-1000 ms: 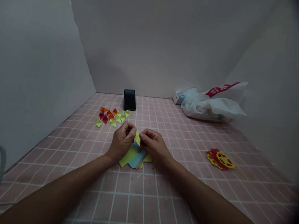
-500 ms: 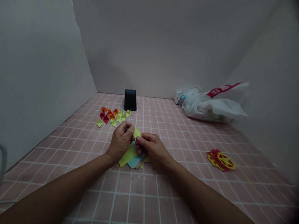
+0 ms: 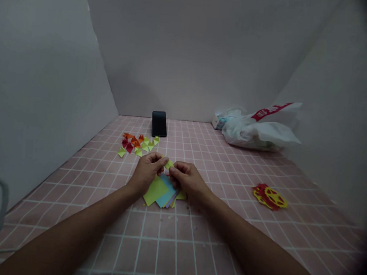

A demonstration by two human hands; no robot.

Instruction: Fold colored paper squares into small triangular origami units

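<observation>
here, bag (image 3: pixel 253 135) seems filled; left hand (image 3: pixel 147 169) and right hand (image 3: pixel 189 179) pinch paper (image 3: pixel 169 164).

Your left hand (image 3: pixel 147 171) and right hand (image 3: pixel 190 179) are bare; your forearms (image 3: pixel 71 227), bare too, taper toward the wrists (image 3: pixel 130 191).

Tablecloth (image 3: pixel 224 172): pink, white grid. Folded paper pieces (image 3: pixel 135 142): orange, red, yellow-green. Loose paper sheets (image 3: pixel 159 191): yellow-green, light blue, purple. Phone (image 3: pixel 159 124): black. Plastic bag (image 3: pixel 248 132): white, red band with white characters. Cut-out shapes (image 3: pixel 271 197): red, yellow. Walls (image 3: pixel 187 55): grey. Cable (image 3: pixel 4 202): grey.
</observation>
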